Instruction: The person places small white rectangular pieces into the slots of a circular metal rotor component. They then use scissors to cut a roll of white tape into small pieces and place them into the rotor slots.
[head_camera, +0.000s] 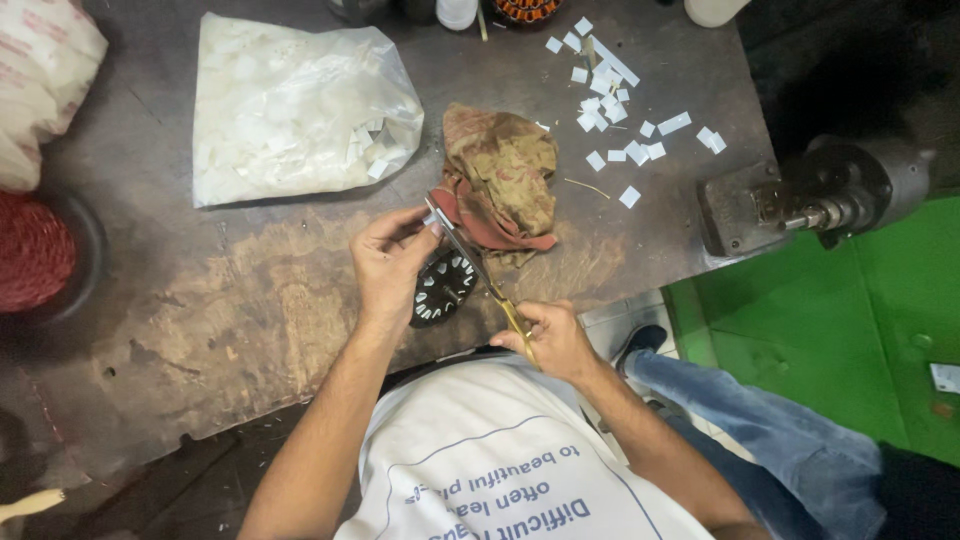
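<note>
My left hand (390, 262) pinches a small white paper piece (432, 222) just above a round black slotted motor core (441, 287) that lies on the worn workbench (250, 300). In my right hand (553, 338) are scissors with yellow handles (478, 275), their blades reaching up to the paper piece between my left fingers. The core is partly hidden under my left hand.
A crumpled brown and red rag (503, 180) lies behind the core. A clear plastic bag of white paper pieces (295, 105) sits at the back left, loose white pieces (620, 110) at the back right. A grey metal machine (810, 195) stands right, red wire coil (35, 250) left.
</note>
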